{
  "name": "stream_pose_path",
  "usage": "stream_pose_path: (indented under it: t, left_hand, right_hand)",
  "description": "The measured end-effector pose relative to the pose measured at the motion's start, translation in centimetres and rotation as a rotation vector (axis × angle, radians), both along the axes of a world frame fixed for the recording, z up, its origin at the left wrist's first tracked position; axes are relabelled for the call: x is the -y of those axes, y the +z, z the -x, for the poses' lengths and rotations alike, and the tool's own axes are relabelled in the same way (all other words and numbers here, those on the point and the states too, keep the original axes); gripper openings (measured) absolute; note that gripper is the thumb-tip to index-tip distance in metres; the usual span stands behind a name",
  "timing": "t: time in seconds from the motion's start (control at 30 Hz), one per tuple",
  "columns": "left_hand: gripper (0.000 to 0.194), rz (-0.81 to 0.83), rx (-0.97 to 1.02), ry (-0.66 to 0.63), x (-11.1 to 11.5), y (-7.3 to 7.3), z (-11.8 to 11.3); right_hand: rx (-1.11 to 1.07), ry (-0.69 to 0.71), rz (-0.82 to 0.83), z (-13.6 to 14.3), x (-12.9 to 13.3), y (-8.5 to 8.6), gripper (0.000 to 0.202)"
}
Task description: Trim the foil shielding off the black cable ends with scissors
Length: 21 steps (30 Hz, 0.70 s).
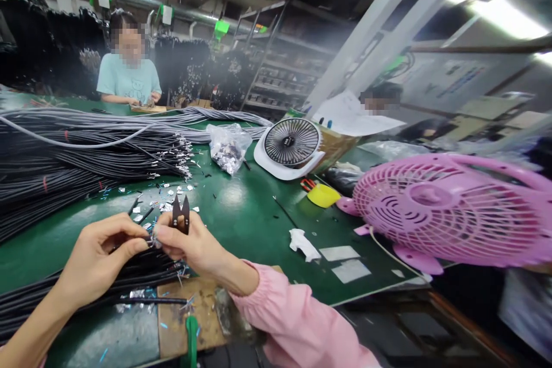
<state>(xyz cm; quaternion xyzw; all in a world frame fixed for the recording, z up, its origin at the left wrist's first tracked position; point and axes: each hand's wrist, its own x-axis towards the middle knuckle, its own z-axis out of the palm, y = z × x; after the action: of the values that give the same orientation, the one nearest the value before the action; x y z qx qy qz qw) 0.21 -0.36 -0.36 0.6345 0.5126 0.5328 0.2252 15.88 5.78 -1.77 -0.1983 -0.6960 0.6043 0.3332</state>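
ceiling tubes at upper right blown out, glare patch on the green tabletop (241, 241). hazy streaks across the top, background dim and soft, edges stretched.

The right arm (297, 316) wears a loose pink sleeve, gathered at the cuff.

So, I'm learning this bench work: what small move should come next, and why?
Probably tease apart the thin silvery cable end: the left hand and right hand pinch it, while the dark metal snips point away from it.
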Motion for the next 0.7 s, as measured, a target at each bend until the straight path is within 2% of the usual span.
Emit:
stream_pose_path:
  t: [0.1,0.13,0.2,0.27,0.3,0.4,0.47,0.6,0.7]
  left_hand:
    - [0.023,0.022,-0.034,0.017,0.2,-0.2,-0.2]
    - [0.026,0.036,-0.05,0.005,0.3,-0.3,-0.2]
    - [0.03,0.061,-0.068,-0.019,0.5,-0.3,0.0]
    - [0.034,0.089,-0.06,-0.02,0.6,-0.3,0.3]
    - [0.035,0.105,-0.05,-0.009,0.6,-0.4,0.4]
    - [0.036,0.125,-0.012,0.041,0.6,-0.6,0.6]
    - [0.036,0.115,0.0,0.066,0.5,-0.6,0.4]
    - [0.035,0.106,0.016,0.08,0.5,-0.5,-0.1]
    - [0.032,0.112,0.066,0.086,0.5,-0.4,-0.5]
  right_hand:
    - [0.036,-0.311,-0.605,-0.6,-0.1,0.1,0.024]
    - [0.042,-0.4,-0.757,-0.8,-0.3,0.1,0.021]
    - [0.039,-0.593,-0.873,-1.4,-0.7,0.2,0.019]
    - [0.036,-0.806,-0.785,-1.6,-1.0,0.3,0.019]
    - [0.029,-0.815,-0.744,-1.6,-1.0,0.4,0.017]
    - [0.001,-0.592,-0.662,-1.2,-0.3,0.5,0.012]
    - [-0.012,-0.505,-0.643,-1.0,0.2,0.4,0.011]
    - [-0.089,-0.503,-0.763,-1.1,0.5,-0.4,0.009]
    - [-0.142,-0.451,-0.856,-1.3,0.5,-1.1,0.008]
